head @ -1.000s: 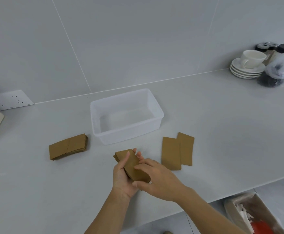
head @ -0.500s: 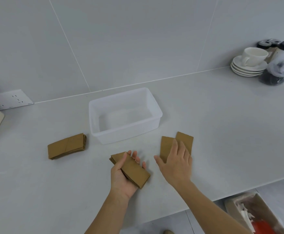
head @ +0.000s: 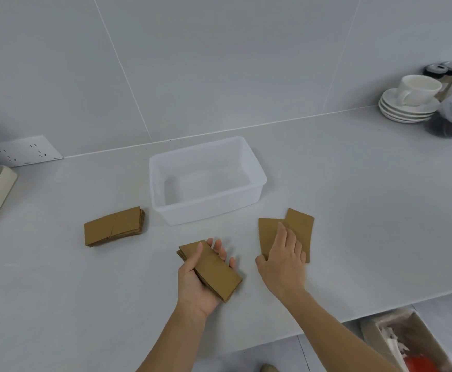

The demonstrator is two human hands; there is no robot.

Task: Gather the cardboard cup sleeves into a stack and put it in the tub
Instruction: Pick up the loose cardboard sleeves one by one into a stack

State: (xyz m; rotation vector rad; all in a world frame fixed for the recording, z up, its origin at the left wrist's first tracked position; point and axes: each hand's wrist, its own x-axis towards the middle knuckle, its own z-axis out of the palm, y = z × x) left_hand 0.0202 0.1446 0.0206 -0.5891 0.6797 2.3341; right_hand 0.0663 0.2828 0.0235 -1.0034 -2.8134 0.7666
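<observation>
The cardboard cup sleeves lie in three lots. A small stack [head: 211,269] sits in the left hand [head: 200,283], with the thumb on top and the fingers [head: 221,249] curled under it. Two sleeves [head: 298,224] lie flat on the worktop [head: 354,210], and the right hand [head: 282,261] presses on them with fingers spread. Half a second ago that hand sat a bit lower on them. A third stack [head: 113,226] lies to the left, well apart from both hands. The tub [head: 207,181] stands open just behind the hands. The worktop edge is near the arms, with lots of bare room to the right.
</observation>
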